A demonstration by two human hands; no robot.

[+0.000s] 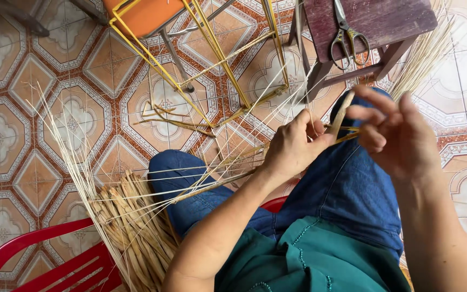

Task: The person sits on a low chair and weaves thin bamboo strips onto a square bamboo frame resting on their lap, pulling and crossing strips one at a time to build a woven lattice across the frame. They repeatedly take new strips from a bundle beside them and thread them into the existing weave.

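Note:
My left hand [293, 147] pinches a flat tan strip of cane [341, 114] together with several thin pale reed strands [212, 178] that fan out leftward over my knee. My right hand [393, 132] hovers just right of the strip, fingers spread and curled, touching or almost touching the strand ends. Both hands are above my lap in blue jeans [347, 189]. A bundle of woven tan reed [131, 227] lies by my left knee, with loose stalks rising from it.
A yellow wire frame [212, 59] stands on the patterned tile floor ahead. Scissors [344, 38] lie on a dark wooden stool [374, 21] at top right, with more reed stalks [422, 54] beside it. A red plastic chair [55, 259] is at lower left.

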